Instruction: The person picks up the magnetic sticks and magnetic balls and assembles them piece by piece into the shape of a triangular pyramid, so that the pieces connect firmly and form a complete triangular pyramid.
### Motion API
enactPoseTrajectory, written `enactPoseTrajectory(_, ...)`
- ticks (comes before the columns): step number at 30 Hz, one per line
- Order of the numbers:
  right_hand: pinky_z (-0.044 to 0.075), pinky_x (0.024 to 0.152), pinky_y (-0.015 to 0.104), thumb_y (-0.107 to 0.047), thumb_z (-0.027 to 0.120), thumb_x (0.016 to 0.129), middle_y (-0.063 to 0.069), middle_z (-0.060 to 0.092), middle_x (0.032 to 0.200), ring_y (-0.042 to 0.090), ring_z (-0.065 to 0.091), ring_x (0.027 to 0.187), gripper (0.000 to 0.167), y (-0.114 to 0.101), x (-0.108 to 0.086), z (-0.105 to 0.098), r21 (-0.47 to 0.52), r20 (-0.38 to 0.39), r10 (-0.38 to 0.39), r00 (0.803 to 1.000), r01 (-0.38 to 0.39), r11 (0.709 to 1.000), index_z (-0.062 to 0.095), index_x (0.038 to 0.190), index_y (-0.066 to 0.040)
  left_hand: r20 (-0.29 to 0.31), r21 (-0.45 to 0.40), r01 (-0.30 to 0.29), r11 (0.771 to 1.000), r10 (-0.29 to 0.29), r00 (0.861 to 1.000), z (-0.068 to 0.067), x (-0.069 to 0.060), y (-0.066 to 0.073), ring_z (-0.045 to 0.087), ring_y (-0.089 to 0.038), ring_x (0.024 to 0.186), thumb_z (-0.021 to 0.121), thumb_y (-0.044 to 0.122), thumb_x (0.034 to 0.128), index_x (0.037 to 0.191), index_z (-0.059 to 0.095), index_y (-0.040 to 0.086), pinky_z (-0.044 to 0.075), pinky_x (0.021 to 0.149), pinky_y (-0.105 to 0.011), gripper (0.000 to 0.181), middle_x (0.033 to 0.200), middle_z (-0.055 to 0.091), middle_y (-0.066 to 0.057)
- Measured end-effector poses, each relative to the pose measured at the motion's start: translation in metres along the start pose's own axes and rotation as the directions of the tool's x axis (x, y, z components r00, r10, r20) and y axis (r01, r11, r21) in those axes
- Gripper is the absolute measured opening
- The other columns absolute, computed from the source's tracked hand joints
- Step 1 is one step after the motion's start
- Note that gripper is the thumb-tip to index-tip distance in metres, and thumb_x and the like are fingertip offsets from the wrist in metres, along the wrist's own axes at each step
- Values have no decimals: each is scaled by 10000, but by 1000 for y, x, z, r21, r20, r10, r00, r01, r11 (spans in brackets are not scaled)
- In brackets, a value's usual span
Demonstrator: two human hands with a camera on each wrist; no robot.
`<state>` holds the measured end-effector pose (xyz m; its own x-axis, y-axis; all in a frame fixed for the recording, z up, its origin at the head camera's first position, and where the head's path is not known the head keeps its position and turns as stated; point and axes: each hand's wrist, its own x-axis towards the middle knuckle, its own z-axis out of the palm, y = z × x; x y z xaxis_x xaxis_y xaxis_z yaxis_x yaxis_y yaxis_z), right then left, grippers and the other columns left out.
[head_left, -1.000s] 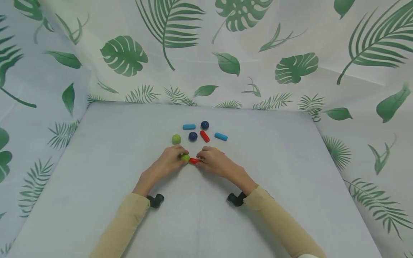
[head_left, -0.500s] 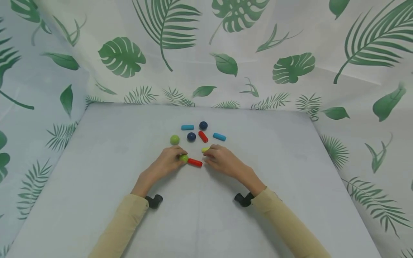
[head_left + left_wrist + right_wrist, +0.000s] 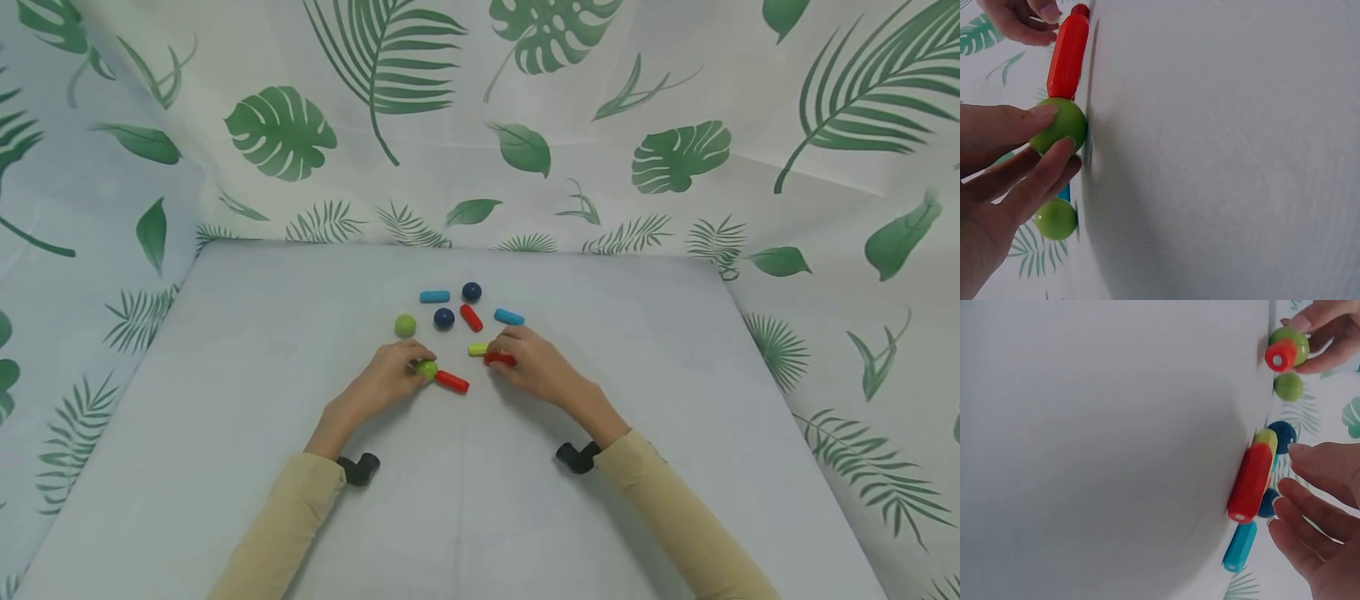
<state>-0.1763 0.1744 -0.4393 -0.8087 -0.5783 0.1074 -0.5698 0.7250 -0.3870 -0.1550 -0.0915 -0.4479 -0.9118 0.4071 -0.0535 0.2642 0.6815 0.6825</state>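
Note:
My left hand pinches a green ball between thumb and fingers. A red stick extends from that ball, its near end against it. My right hand is held by a second red stick, its fingers spread apart and a small gap showing between them and the stick. Just behind that red stick lies a yellow-green stick, partly covered by it in the right wrist view.
Farther back on the white table lie another green ball, two dark blue balls, a third red stick and two light blue sticks. A leaf-patterned cloth hangs behind.
My right hand has let go of the first red stick and moved right to the second red one. My left hand keeps its grip on the green ball.

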Motion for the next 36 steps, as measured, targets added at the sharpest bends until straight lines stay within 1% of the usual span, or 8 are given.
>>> enactPoseTrajectory(3, 597, 952, 381, -116, 799, 901, 113, 725, 1150, 264, 638, 1099, 265, 2, -1, -2, -1, 5, 20, 1000, -20, 1000, 754, 1151, -42, -4, 2, -3, 1000, 3, 1000, 0, 0, 0, 678, -268, 1080, 754, -29, 886, 1226, 709, -8, 591, 955, -380, 344, 1178, 693, -121)
enactPoseTrajectory(10, 596, 938, 402, -102, 780, 913, 116, 722, 1133, 269, 633, 1064, 244, 8, -2, -5, 30, 9, 43, 999, -43, 999, 750, 1147, -39, -5, -5, 1, 1000, -1, 1000, 0, 0, -1, 681, -266, 1070, 752, -33, 886, 1225, 710, -11, 596, 945, -374, 342, 1171, 691, -123)
enactPoseTrajectory(14, 594, 943, 411, -98, 768, 921, 112, 722, 1141, 270, 636, 1066, 240, 12, 1, -5, 48, 13, 61, 998, -62, 997, 746, 1153, -42, -5, -23, 5, 1000, -5, 1000, 1, -1, -2, 683, -272, 1072, 747, -35, 887, 1228, 708, -13, 597, 942, -375, 344, 1173, 687, -127)
enactPoseTrajectory(20, 591, 949, 421, -111, 746, 940, 118, 713, 1155, 275, 640, 1072, 248, 20, 8, -5, 57, 18, 82, 997, -83, 995, 735, 1178, -41, -14, -23, 1, 1000, -1, 1000, 2, 0, -3, 686, -271, 1054, 750, -24, 888, 1228, 708, -19, 601, 926, -370, 342, 1156, 686, -128)
enactPoseTrajectory(27, 586, 964, 424, -109, 718, 953, 122, 699, 1166, 286, 636, 1083, 241, 24, 23, -5, 77, 30, 107, 994, -109, 991, 726, 1185, -44, -22, -34, 11, 999, -12, 1000, 2, 0, -4, 679, -269, 1052, 748, -18, 892, 1230, 705, -21, 601, 928, -382, 341, 1173, 683, -135)
enactPoseTrajectory(32, 588, 956, 408, -89, 709, 954, 121, 703, 1154, 274, 654, 1054, 260, 23, 39, -6, 107, 39, 93, 995, -96, 990, 718, 1209, -38, -44, -37, 11, 999, -13, 999, 4, 0, -5, 683, -272, 1054, 754, -7, 895, 1218, 708, -28, 602, 926, -384, 327, 1160, 686, -131)
enactPoseTrajectory(36, 601, 926, 389, -82, 714, 955, 140, 706, 1162, 279, 669, 1038, 277, 19, 55, -5, 138, 46, 81, 996, -87, 987, 709, 1224, -18, -59, -51, 21, 999, -24, 998, 5, 0, -6, 685, -280, 1063, 757, 1, 897, 1218, 706, -33, 603, 921, -383, 326, 1150, 682, -131)
